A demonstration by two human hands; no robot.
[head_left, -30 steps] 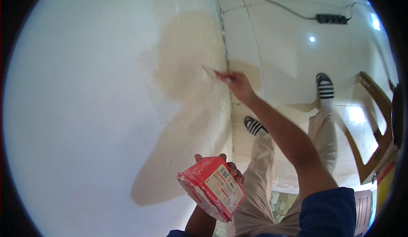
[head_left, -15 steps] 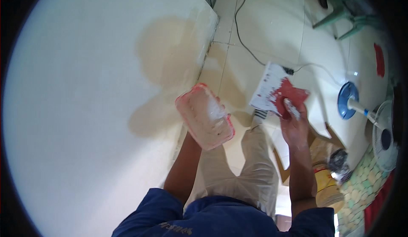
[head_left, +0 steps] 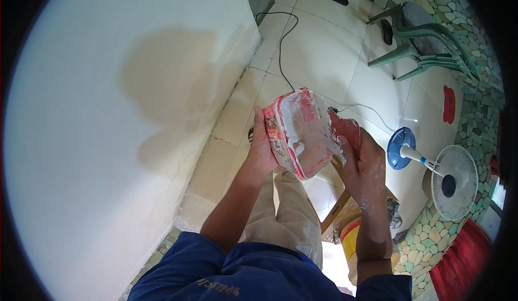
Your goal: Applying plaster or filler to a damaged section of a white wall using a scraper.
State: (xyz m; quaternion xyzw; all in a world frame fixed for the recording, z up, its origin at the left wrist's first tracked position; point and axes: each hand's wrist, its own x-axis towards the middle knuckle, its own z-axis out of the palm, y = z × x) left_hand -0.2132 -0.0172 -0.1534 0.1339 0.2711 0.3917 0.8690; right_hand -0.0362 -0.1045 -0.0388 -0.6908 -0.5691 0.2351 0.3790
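Note:
A rectangular plastic tub [head_left: 312, 152], red and white and smeared with pale filler, is tilted in front of my body. My left hand [head_left: 261, 149] is closed around its left side, with the thumb up near the rim. In my right hand [head_left: 368, 166] is a red putty spreader [head_left: 349, 131], gripped between thumb and fingers. The spreader's blade meets the tub's right rim, where white filler clings along the edge. Part of the blade is hidden behind the tub and my thumb. White smears mark my right hand and wrist.
A white wall [head_left: 108, 58] rises on the left, carrying my shadow. A dark cable [head_left: 280, 47] crosses the tiled floor. To the right stand a green plastic chair [head_left: 415, 42] and a fan [head_left: 448, 185] with a blue base. A yellow container [head_left: 350, 236] is beside my legs.
The tub has turned and tilted toward the right, showing its left side. My right hand has brought the spreader from beside the tub to its right rim. The view has shifted.

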